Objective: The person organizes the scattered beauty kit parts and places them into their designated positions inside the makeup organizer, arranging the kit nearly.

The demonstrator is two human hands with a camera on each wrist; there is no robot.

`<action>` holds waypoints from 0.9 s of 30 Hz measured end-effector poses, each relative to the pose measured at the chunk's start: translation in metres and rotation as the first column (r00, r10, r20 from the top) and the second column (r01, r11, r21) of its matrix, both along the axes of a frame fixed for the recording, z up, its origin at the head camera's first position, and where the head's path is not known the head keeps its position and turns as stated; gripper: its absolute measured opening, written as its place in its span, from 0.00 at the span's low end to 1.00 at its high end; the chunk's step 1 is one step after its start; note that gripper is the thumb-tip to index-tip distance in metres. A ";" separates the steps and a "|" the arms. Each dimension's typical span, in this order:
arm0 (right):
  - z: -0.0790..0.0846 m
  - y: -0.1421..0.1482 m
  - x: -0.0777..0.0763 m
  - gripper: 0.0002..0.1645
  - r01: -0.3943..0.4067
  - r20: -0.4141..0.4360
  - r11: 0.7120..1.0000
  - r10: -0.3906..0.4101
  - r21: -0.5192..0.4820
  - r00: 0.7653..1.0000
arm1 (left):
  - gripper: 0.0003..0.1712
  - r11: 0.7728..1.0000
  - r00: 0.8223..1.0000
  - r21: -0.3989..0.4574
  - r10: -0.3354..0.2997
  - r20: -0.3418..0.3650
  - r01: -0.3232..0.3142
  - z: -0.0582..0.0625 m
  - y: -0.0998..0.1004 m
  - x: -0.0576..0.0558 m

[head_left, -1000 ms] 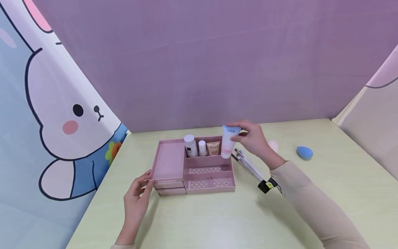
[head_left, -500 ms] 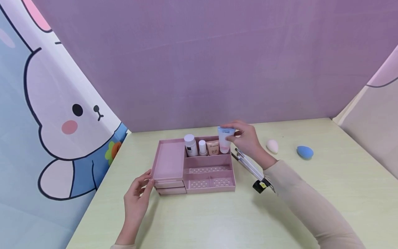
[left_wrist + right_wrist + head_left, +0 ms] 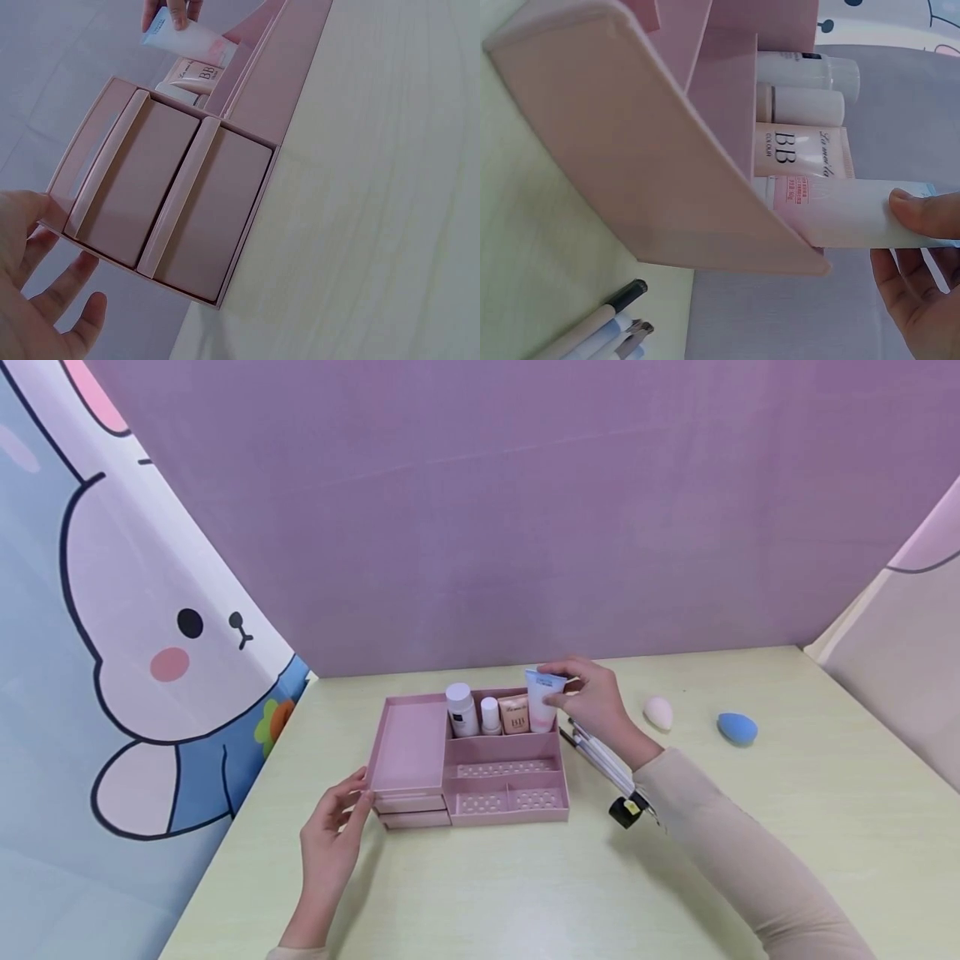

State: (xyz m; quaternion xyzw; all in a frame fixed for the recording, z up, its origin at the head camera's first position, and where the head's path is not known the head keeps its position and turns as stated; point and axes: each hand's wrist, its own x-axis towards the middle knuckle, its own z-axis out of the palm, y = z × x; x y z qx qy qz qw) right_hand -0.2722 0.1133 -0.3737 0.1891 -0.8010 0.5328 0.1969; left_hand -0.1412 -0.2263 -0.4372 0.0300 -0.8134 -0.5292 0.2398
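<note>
My right hand (image 3: 596,697) pinches a white-and-blue squeeze tube (image 3: 542,702) near its flat top end. The tube's capped end is down inside the back right compartment of a pink desk organizer (image 3: 408,743), just behind the side wall in the right wrist view. Beside it, in the back row, stand a beige BB cream tube (image 3: 799,150), a small white-capped bottle (image 3: 490,714) and a larger white bottle (image 3: 462,714). At the organizer's front left corner rests my left hand (image 3: 330,835), its thumb and index finger touching the corner, the other fingers loosely spread.
Several makeup brushes (image 3: 603,760) with a black piece (image 3: 625,811) at their near end lie right of the organizer. A pink makeup sponge (image 3: 657,713) and a blue one (image 3: 738,728) sit farther right. A purple backdrop (image 3: 525,527) stands behind the table (image 3: 495,893).
My right hand has moved the squeeze tube left and lowered it into the back compartment beside the BB cream tube. The pink sponge has come into full view. My left hand stays at the corner.
</note>
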 end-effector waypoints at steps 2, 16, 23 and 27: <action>-0.002 0.000 -0.001 0.21 0.000 0.017 1.000 0.000 0.001 1.000 | 0.12 1.000 1.000 0.001 0.000 0.003 0.000 0.000 0.000 0.000; -0.018 -0.002 -0.002 0.21 -0.002 0.052 1.000 0.002 0.009 0.999 | 0.13 1.000 0.999 0.004 0.002 0.034 -0.002 -0.002 -0.001 -0.001; -0.021 -0.003 0.001 0.21 0.002 0.068 0.999 -0.004 0.035 0.998 | 0.13 1.000 1.000 0.003 0.001 0.026 -0.001 -0.001 0.000 -0.001; -0.024 -0.003 0.000 0.21 0.006 0.047 0.998 -0.009 0.061 0.999 | 0.12 1.000 1.000 -0.002 0.004 0.022 -0.004 -0.001 0.000 -0.001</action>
